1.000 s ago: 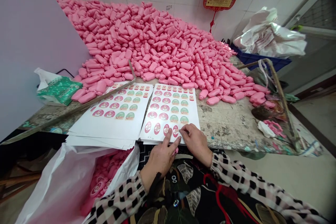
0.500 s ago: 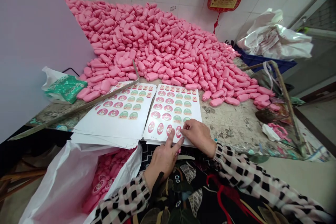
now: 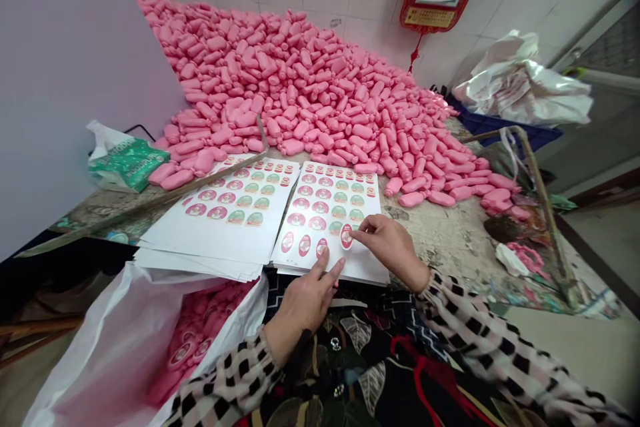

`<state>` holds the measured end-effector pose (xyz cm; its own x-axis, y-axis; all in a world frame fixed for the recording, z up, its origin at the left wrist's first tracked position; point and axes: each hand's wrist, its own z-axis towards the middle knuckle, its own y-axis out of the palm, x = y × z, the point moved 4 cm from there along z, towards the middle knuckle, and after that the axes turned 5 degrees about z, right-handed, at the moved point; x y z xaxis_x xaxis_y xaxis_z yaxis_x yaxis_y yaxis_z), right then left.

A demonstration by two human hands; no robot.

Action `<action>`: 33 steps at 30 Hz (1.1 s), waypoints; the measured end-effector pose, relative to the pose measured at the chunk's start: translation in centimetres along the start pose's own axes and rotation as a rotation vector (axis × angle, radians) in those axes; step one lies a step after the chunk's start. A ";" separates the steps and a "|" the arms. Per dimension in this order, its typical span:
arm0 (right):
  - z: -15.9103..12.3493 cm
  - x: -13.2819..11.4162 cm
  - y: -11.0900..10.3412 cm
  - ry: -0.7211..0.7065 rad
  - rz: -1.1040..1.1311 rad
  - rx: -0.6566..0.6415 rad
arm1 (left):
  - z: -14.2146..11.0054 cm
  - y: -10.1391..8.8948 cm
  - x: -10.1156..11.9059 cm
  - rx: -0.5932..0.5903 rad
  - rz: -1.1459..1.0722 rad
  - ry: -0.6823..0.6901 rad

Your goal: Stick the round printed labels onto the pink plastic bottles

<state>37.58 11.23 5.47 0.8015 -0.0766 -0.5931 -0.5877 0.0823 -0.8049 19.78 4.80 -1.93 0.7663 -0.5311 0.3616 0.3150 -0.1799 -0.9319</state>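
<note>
While our left hand stays on the near edge of the right sticker sheet, our right hand has shifted slightly far and right, bringing the oval sticker along. Half a second ago that sticker sat at the right end of the near row with our fingertips at its edge; now we've got it up off the paper, pinched between thumb and finger over the sheet's right side. Our left index and middle fingers are spread apart, but the rest are tucked under, so we can't tell if they're gripping anything. Nothing else has really budged: left stack of sheets on the desk, pink bottle-shaped pieces heaped far, white sack near left.
</note>
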 end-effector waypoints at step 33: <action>-3.6 -3.1 1.9 -0.239 0.457 -0.089 | 4.1 -5.4 0.9 0.197 -1.868 -0.466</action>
<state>33.56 8.03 5.68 0.4577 0.1774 -0.8712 -0.8822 -0.0311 -0.4698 21.07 8.74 3.59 -0.5059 0.4261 0.7500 0.8075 -0.0717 0.5854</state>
